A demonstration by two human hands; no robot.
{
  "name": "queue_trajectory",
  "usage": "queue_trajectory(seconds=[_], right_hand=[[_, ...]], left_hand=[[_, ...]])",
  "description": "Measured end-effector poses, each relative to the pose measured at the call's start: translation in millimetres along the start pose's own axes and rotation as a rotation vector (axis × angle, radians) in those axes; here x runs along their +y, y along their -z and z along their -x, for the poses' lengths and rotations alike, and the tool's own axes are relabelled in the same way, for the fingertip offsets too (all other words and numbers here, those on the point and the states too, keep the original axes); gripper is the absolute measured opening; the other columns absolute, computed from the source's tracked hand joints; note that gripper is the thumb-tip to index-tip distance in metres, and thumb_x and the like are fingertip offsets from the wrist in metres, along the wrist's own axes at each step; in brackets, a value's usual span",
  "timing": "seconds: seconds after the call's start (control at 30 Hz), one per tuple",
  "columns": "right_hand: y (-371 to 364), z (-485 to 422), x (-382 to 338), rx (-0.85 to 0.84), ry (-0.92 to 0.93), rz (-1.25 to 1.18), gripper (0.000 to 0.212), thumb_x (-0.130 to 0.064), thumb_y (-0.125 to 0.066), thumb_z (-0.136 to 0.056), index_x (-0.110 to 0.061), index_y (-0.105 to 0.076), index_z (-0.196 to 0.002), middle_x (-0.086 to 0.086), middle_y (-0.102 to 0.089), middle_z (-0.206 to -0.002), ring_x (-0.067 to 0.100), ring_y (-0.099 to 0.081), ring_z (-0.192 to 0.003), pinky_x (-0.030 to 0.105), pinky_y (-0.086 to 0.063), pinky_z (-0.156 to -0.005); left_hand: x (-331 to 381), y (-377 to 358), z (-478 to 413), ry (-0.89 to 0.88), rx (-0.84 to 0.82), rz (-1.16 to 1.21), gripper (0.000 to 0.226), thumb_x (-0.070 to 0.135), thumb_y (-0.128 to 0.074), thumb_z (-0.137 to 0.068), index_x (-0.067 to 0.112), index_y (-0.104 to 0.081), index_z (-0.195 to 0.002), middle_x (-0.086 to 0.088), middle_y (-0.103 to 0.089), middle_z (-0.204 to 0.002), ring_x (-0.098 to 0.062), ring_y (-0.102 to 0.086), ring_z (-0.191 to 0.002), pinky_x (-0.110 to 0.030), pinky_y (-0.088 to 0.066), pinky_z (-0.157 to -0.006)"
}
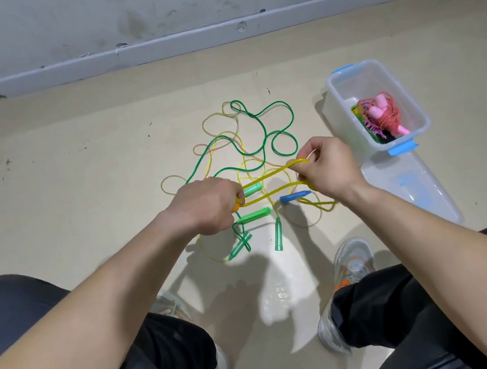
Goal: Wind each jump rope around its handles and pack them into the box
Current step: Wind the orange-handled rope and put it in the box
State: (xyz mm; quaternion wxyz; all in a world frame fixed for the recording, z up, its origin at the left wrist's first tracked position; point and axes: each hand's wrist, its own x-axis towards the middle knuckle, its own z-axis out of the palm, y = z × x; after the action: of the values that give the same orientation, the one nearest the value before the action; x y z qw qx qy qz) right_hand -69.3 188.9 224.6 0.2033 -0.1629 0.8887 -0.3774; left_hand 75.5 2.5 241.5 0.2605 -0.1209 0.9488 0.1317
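While the person crouches over the floor [89, 185], the head camera looks down on both bare forearms reaching out over a tangle of jump ropes. The left hand [210, 205] is closed into a fist, its fingers curled round an orange handle [235, 208] whose end pokes out beneath the knuckles. From that fist the yellow rope [270, 194] runs across to the right hand [325, 166] in two strands, one above the other, both lifted off the floor. The right hand's fingers pinch the far bend of this loop, thumb and forefinger closed on the cord, and more of the yellow cord trails down below the wrist.

Under and beyond the hands, a green rope [277, 102] sprawls in loose curls, crossed by thinner pale cords. Several green handles [254, 215] lie between the hands and the shoes [355, 262]; a blue handle [295, 197] lies just below the lower yellow strand, near the right hand.

To the right, well apart from the tangle, stands the clear box [361, 82] with blue latches, open. Inside it sits a wound pink-handled rope [376, 112] on top of darker bundles that are too crowded to tell apart. Its clear lid [416, 196] lies on the floor just beside the box, on the nearer side.
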Motion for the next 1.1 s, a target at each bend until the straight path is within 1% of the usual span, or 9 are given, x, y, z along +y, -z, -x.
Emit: queue_trajectory(seconds=[0.07,0.17,0.33,0.57,0.7,0.83,0.9,1.0,1.1], right_hand=[[0,2,-3,0.0,0.123,0.102,0.019,-0.026,-0.077,-0.085,-0.017,-0.061,-0.079,-0.003,-0.061,-0.06,0.012,-0.055,-0.058,0.017,-0.037,-0.053],[6,1,-3,-0.25,0.16,0.148,0.019,-0.022,-0.08,-0.083,-0.021,-0.062,-0.078,-0.003,-0.049,-0.06,0.01,-0.042,-0.052,0.019,-0.032,-0.05],[18,1,-5,-0.493,-0.041,-0.31,0.022,0.004,-0.075,-0.083,-0.012,-0.065,-0.094,-0.004,-0.054,-0.059,0.007,-0.047,-0.046,0.015,-0.037,-0.046],[22,-3,4,-0.65,-0.015,0.199,0.019,-0.02,-0.084,-0.078,-0.021,-0.065,-0.081,-0.004,-0.052,-0.065,0.012,-0.046,-0.055,0.022,-0.035,-0.053],[21,5,0,-0.89,-0.167,-0.049,0.028,-0.038,-0.073,-0.071,-0.015,-0.057,-0.069,0.008,-0.051,-0.059,0.02,-0.043,-0.057,0.032,-0.035,-0.066],[23,11,-4,-1.097,-0.302,-0.211,0.038,-0.054,-0.067,-0.065,-0.023,-0.046,-0.065,0.009,-0.061,-0.07,0.021,-0.07,-0.083,0.036,-0.04,-0.079],[24,14,-4,-1.198,-0.387,-0.352,0.04,-0.051,-0.074,-0.064,-0.021,-0.049,-0.074,0.012,-0.07,-0.081,0.025,-0.073,-0.097,0.028,-0.045,-0.068],[25,23,-10,-1.326,-0.422,-0.424,0.041,-0.043,-0.076,-0.069,-0.02,-0.054,-0.095,0.021,-0.071,-0.092,0.032,-0.071,-0.09,0.029,-0.055,-0.056],[25,26,-11,-1.318,-0.395,-0.542,0.038,-0.019,-0.073,-0.077,-0.02,-0.044,-0.101,0.028,-0.069,-0.102,0.04,-0.069,-0.101,0.043,-0.061,-0.07]], left_hand=[[-2,-6,0,0.022,-0.028,-0.064,0.035,0.013,-0.054,-0.081,0.032,-0.059,-0.11,0.006,-0.058,-0.1,-0.025,-0.057,-0.091,-0.029,-0.037,-0.062],[-6,-15,1,0.045,-0.056,-0.172,0.025,0.01,-0.052,-0.08,0.026,-0.058,-0.099,-0.001,-0.06,-0.097,-0.028,-0.06,-0.087,-0.03,-0.04,-0.062],[-20,-15,-2,0.127,-0.038,-0.136,0.028,0.011,-0.058,-0.078,0.027,-0.059,-0.101,0.0,-0.061,-0.097,-0.028,-0.061,-0.089,-0.03,-0.041,-0.061],[-35,-21,-7,0.279,0.019,-0.099,0.042,0.009,-0.07,-0.072,0.029,-0.061,-0.108,0.0,-0.06,-0.099,-0.027,-0.059,-0.082,-0.031,-0.044,-0.063],[-42,-19,-8,0.337,0.104,-0.051,0.034,0.017,-0.061,-0.081,0.031,-0.062,-0.112,0.0,-0.06,-0.106,-0.026,-0.053,-0.086,-0.031,-0.041,-0.068],[-44,-17,-5,0.375,0.19,-0.056,0.033,0.015,-0.052,-0.086,0.027,-0.061,-0.115,-0.004,-0.056,-0.106,-0.03,-0.053,-0.086,-0.034,-0.04,-0.07],[-48,-15,-4,0.41,0.216,-0.063,0.03,0.014,-0.052,-0.086,0.024,-0.061,-0.112,-0.006,-0.056,-0.103,-0.032,-0.054,-0.085,-0.034,-0.04,-0.07],[-56,-12,-4,0.49,0.238,0.017,0.031,0.011,-0.054,-0.083,0.022,-0.062,-0.111,-0.007,-0.056,-0.104,-0.033,-0.056,-0.088,-0.034,-0.042,-0.073],[-61,-10,-6,0.493,0.293,0.019,0.031,0.011,-0.052,-0.085,0.019,-0.062,-0.114,-0.011,-0.056,-0.108,-0.036,-0.057,-0.09,-0.035,-0.043,-0.074]])
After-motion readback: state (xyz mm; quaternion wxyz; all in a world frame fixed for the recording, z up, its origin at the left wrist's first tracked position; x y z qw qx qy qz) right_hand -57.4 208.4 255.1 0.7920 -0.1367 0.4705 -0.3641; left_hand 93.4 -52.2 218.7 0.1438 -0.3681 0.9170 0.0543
